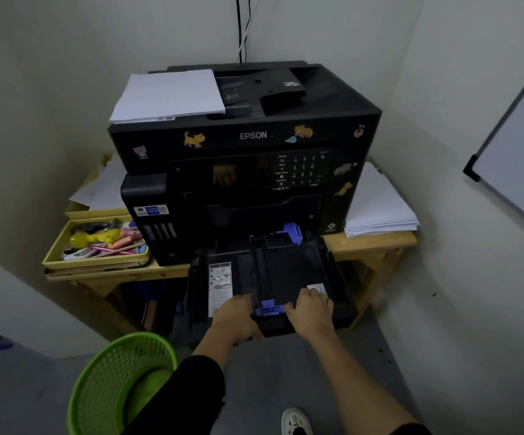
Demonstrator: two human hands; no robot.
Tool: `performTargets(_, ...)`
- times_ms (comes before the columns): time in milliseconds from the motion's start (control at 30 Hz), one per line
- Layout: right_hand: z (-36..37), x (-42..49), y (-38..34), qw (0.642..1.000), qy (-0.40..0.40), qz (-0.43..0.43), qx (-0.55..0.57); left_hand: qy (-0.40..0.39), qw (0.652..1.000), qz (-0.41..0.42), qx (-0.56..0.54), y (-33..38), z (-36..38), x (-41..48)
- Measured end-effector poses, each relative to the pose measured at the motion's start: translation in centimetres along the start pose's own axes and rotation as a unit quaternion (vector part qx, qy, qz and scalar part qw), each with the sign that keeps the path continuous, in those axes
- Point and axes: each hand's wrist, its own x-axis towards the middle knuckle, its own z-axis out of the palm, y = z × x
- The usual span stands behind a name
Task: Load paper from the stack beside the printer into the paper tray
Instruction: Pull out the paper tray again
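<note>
A black Epson printer stands on a wooden table. Its black paper tray is pulled out toward me and holds no paper. My left hand grips the tray's front edge left of the blue paper guide. My right hand grips the same edge on the guide's right. A second blue guide sits at the tray's back. A white paper stack lies on the table right of the printer. More white sheets rest on the printer's top left.
A yellow tray of pens and small items sits left of the printer, with loose papers behind it. A green mesh basket stands on the floor at lower left. A whiteboard leans on the right wall. Walls close in on both sides.
</note>
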Motion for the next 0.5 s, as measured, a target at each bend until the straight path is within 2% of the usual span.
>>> performTargets(500,0.4,-2.5,0.4,0.999,0.042,0.011,-0.015,-0.011,1.000,0.000,0.008,0.1,0.8,-2.4)
